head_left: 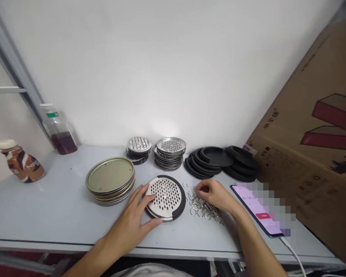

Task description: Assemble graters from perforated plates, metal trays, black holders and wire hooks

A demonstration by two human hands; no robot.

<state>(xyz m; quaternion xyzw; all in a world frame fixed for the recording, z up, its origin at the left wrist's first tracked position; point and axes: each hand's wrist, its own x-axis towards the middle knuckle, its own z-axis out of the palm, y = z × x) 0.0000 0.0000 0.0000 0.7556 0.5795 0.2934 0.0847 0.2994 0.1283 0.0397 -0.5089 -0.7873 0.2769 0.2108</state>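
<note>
A round metal grater disc (163,197) with a black rim around part of its edge lies flat on the table, its slotted face up. My left hand (135,215) rests at its left side with fingers spread; fingertips touch the top and the thumb lies by the near edge. To the right, a loose pile of small metal rings (200,213) is spread out. Over the pile's far side, my right hand (215,194) is closed in a pinch. What it holds, if anything, is hidden by the fingers.
Behind stand a stack of gold-toned discs (111,177), two stacks of metal grater discs (139,144) (170,146) and stacked black rims (209,161). A phone (258,211) with a cable lies right, beside a large carton (305,154). Two bottles (24,163) (60,132) stand left.
</note>
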